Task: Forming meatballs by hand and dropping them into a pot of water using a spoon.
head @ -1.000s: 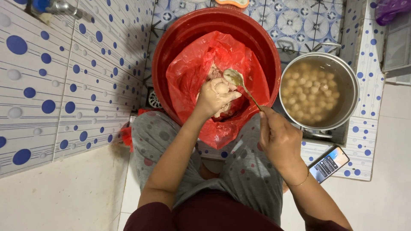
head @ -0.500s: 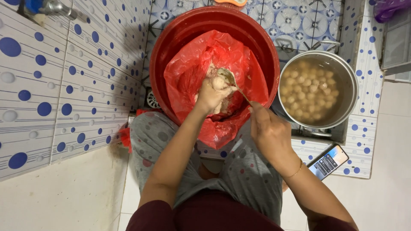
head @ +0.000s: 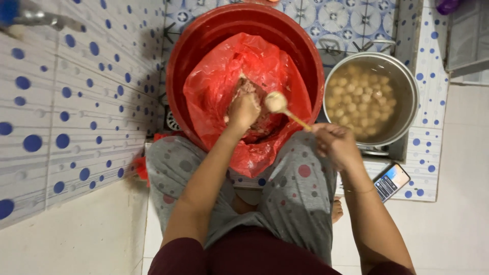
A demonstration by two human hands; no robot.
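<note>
Frame ctr: left hand clenched on meat paste in red bag, bag set in red basin. Spoon w/ pale lump gripped by right hand, ctr-right. Pot of balls at upper right.

Both arms reach forward from the lower edge of the view, over the bent knees, sleeves pushed up near the elbows. The left hand is out ahead, fingers curled in a loose fist — knuckles up, wrist straight and in line with the forearm. The right hand sits lower and nearer the body, fingers closed in a firm grip, wrist cocked outward — a thin bangle circling that wrist.
</note>
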